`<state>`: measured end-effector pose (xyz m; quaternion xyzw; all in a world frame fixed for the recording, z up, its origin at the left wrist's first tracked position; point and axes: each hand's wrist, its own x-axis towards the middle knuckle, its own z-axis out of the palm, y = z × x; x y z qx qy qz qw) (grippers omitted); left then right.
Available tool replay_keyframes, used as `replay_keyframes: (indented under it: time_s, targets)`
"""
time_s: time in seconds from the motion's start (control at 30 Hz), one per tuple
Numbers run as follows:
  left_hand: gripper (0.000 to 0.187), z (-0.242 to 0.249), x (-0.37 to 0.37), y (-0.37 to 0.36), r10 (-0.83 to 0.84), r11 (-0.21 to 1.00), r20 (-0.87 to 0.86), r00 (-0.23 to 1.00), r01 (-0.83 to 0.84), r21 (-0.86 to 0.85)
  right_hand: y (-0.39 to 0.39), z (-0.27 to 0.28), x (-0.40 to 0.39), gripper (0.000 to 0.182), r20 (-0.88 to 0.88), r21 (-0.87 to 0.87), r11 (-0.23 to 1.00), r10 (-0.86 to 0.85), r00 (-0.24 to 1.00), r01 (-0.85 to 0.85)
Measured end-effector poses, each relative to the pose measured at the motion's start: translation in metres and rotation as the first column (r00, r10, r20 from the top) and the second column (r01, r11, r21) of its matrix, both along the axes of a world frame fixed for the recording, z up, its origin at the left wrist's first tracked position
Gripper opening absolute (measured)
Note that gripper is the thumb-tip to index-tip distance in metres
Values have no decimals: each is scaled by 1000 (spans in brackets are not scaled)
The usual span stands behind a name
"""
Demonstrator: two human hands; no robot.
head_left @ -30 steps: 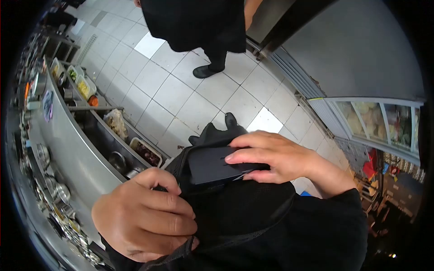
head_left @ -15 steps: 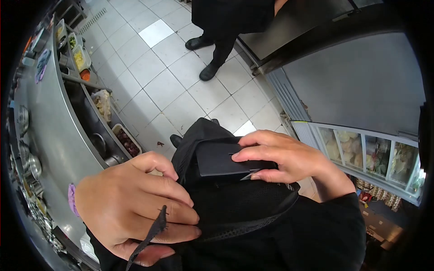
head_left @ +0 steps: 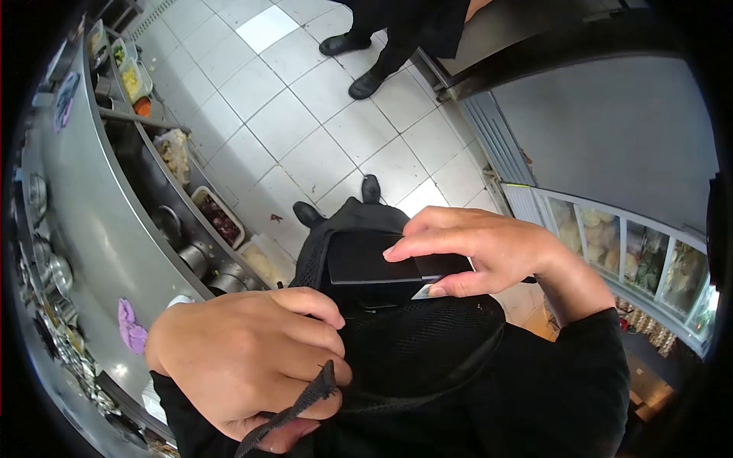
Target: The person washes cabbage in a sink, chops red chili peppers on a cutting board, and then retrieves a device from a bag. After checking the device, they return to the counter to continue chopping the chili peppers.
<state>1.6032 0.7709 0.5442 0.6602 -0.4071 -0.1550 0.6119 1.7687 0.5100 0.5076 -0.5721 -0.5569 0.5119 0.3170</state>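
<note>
Right hand (head_left: pixel 492 252) gripping black box (head_left: pixel 370 259), thumb at near edge, fingers on top; box sits at the far end of the open black mesh bag (head_left: pixel 427 359). Left hand (head_left: pixel 248 355) at the bag's left side, fingers curled, black strap (head_left: pixel 296 408) across them; can't tell if it's gripping anything. Steel worktop (head_left: pixel 99 191) on the left, purple cloth (head_left: pixel 131 328) on it. Another person's shoes (head_left: pixel 366 85) on the tiled floor (head_left: pixel 282 153) ahead.
</note>
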Motion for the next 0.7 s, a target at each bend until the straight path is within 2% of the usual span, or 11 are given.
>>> replay_keyframes:
  time_s: [0.23, 0.4, 0.5, 0.53, 0.7]
  targets:
    - [19, 8, 4, 2, -14, 999, 7, 1000, 13, 38, -3, 4, -4, 60, 31, -3, 1000, -27, 999, 27]
    - [20, 21, 14, 6, -2, 999, 8, 1000, 1, 42, -1, 4, 2, 61, -54, 71, 995, -65, 996, 69]
    - [20, 23, 16, 4, 8, 999, 25, 1000, -9, 42, 4, 7, 6, 64, -83, 7, 999, -32, 996, 33]
    - [19, 23, 15, 3, 25, 999, 32, 999, -26, 34, 3, 2, 4, 66, -88, 43, 998, -31, 996, 35]
    - [18, 17, 14, -10, -73, 997, 12, 997, 72, 41, -1, 1, 1, 67, -124, -9, 999, -52, 991, 51]
